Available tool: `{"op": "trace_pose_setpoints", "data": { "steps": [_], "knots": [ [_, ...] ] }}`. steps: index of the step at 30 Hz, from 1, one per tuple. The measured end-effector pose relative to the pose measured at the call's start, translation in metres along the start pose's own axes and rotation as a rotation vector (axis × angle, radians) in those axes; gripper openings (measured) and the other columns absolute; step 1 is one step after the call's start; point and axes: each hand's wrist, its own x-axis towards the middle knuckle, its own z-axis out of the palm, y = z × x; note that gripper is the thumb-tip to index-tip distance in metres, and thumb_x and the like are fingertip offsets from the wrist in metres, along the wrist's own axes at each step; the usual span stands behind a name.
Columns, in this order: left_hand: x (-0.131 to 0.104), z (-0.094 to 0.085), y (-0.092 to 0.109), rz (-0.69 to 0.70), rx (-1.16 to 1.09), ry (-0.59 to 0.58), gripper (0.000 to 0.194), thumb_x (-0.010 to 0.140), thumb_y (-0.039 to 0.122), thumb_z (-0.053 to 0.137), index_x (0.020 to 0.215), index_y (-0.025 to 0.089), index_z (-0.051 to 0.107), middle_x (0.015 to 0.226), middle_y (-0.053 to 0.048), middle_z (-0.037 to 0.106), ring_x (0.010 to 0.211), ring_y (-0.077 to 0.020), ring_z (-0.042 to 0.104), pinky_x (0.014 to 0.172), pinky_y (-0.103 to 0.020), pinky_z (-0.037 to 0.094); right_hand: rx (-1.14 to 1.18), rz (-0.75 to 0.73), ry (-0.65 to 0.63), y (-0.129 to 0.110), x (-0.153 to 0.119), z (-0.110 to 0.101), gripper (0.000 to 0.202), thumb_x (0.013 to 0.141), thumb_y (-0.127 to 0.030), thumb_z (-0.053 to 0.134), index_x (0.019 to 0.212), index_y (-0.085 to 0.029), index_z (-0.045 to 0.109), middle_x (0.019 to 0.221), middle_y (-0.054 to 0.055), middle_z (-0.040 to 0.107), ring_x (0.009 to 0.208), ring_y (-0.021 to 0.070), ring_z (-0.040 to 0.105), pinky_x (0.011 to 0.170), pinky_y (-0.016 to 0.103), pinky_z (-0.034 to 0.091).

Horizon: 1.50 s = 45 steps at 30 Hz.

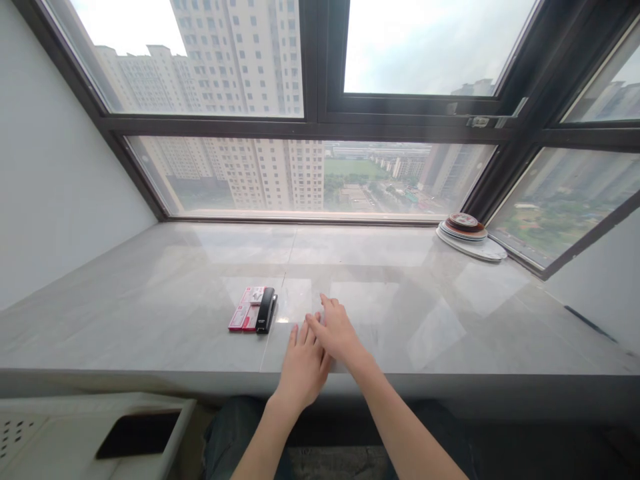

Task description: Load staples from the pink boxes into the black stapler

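Nearest my cam: two bare forearms (406, 417), reaching over the front edge of the glossy sill (165, 300). L hand (304, 365) lies palm-down, fingers straight & a bit spread; R hand (341, 331) laps over its fingers, own fingers loosely bent. Both empty AFAICT. Black stapler (265, 312) sits left of the hands, near but not touching, right against the red-and-white flat boxes (240, 317); can't tell if it's partly resting on them.

Risks, my judgement: a quick leftward sweep w/ L hand could clip the stapler & shove the boxes, b/c the surface is prob. slick. Overlapped hands could snag if I move both at once. Anything dragged too near the front edge could drop off.

Containers: flat boxes look closed, contents n/a; the small box (257, 295) behind them, ditto. Lower left, a white plastic unit (167, 402) w/ holes shows a black rectangle (137, 435); opening or flat item, can't tell. Far right corner: plate stack (467, 243), small decorated dish (464, 221) on top.
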Motion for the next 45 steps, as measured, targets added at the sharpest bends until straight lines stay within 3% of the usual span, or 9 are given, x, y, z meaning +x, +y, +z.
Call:
{"op": "trace_pose_setpoints", "data": {
  "steps": [5,9,16,20,24,29,34,39,45],
  "knots": [
    [-0.033,-0.006,0.001,0.064,-0.01,-0.015,0.067,0.101,0.028,0.04,0.162,0.028,0.015,0.166,-0.004,0.025,0.155,-0.0281,0.016,0.125,-0.052,0.02,0.102,-0.028,-0.124,-0.077,0.05,0.067,0.094,0.087,-0.066,0.058,0.159,-0.018,0.022,0.145,0.02,0.044,0.132,0.0392,0.043,0.103,0.052,0.041],
    [-0.049,-0.019,0.006,0.008,-0.055,-0.047,0.061,0.101,0.029,0.041,0.16,0.03,0.025,0.16,-0.004,0.04,0.149,-0.0278,0.033,0.124,-0.051,0.024,0.014,-0.057,-0.179,-0.091,0.079,0.082,0.064,0.087,-0.052,0.063,0.141,-0.02,0.047,0.133,0.017,0.051,0.12,0.0345,0.05,0.096,0.047,0.045],
    [-0.029,-0.039,0.014,-0.115,-0.134,0.048,0.036,0.103,0.032,0.038,0.132,0.033,0.06,0.125,-0.006,0.065,0.116,-0.0274,0.058,0.099,-0.046,0.048,-0.032,-0.192,-0.203,-0.02,0.065,-0.001,0.056,0.08,-0.015,0.062,0.133,-0.031,0.064,0.12,0.004,0.066,0.114,0.0257,0.057,0.1,0.037,0.041],
    [0.001,-0.026,0.013,-0.164,-0.107,0.099,0.035,0.102,0.034,0.04,0.129,0.03,0.062,0.119,-0.009,0.064,0.11,-0.0276,0.058,0.09,-0.043,0.049,-0.021,-0.186,-0.067,0.017,0.037,-0.038,0.046,0.086,-0.019,0.058,0.129,-0.033,0.067,0.124,0.002,0.07,0.117,0.0242,0.061,0.119,0.048,0.022],
    [0.024,-0.008,0.011,-0.068,-0.061,0.092,0.046,0.1,0.039,0.044,0.146,0.031,0.048,0.152,-0.007,0.047,0.137,-0.0311,0.042,0.11,-0.05,0.039,-0.02,-0.142,0.105,0.028,0.023,-0.037,0.031,0.089,-0.033,0.062,0.118,-0.031,0.072,0.123,0.002,0.071,0.129,0.0235,0.056,0.123,0.051,0.012],
    [0.033,0.001,0.004,-0.048,-0.028,0.045,0.049,0.102,0.042,0.04,0.15,0.033,0.042,0.16,-0.002,0.039,0.146,-0.0299,0.032,0.12,-0.053,0.025,0.103,-0.112,0.223,0.021,0.028,-0.029,0.026,0.088,-0.033,0.062,0.11,-0.03,0.075,0.116,0.002,0.074,0.115,0.0222,0.064,0.124,0.051,0.013],
    [0.036,0.0,0.002,-0.085,-0.021,0.065,0.05,0.102,0.046,0.039,0.151,0.035,0.04,0.163,-0.001,0.034,0.147,-0.0282,0.034,0.12,-0.055,0.024,0.546,-0.003,0.397,0.02,0.038,-0.038,0.036,0.087,-0.043,0.061,0.115,-0.024,0.073,0.114,0.006,0.075,0.1,0.0223,0.069,0.103,0.042,0.047],
    [0.037,0.001,-0.002,-0.109,-0.013,0.09,0.048,0.102,0.044,0.04,0.148,0.031,0.043,0.163,-0.004,0.035,0.145,-0.0268,0.037,0.12,-0.052,0.025,0.946,0.21,0.67,0.053,0.039,-0.05,0.053,0.088,-0.052,0.054,0.129,-0.019,0.063,0.122,0.011,0.072,0.112,0.0246,0.067,0.089,0.038,0.055],
    [0.035,0.001,-0.007,-0.117,-0.014,0.128,0.055,0.102,0.04,0.042,0.152,0.021,0.033,0.162,-0.011,0.034,0.152,-0.0263,0.027,0.124,-0.054,0.018,1.262,0.398,0.566,0.093,0.012,-0.058,0.049,0.091,-0.057,0.049,0.125,-0.022,0.056,0.133,0.009,0.065,0.127,0.0236,0.06,0.096,0.039,0.057]
  ]
}}
